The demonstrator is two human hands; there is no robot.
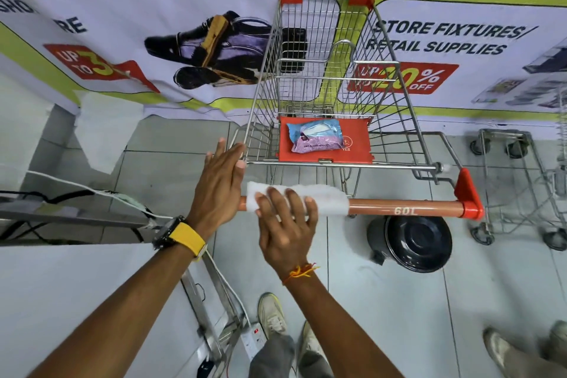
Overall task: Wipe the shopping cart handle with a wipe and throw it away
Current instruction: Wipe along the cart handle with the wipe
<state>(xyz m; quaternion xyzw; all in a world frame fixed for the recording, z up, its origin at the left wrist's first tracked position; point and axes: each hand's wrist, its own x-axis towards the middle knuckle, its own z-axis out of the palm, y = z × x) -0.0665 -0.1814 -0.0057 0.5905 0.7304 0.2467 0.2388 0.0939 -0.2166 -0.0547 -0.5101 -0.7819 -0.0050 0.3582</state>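
Observation:
A wire shopping cart (334,77) stands in front of me with an orange handle bar (399,208) marked 60L. A white wipe (325,198) is draped over the left part of the bar. My right hand (287,224) presses flat on the wipe, fingers spread over it. My left hand (219,184) lies flat with fingers extended against the cart's left rear corner, covering the bar's left end. A pack of wipes (316,136) rests on the orange child-seat flap (357,144).
A black round bin (414,241) with its lid on sits on the tiled floor under the right part of the handle. A second wire cart (518,187) stands at right. A white counter (76,301) and a power strip (253,339) are at left. Another person's shoes (521,350) show at bottom right.

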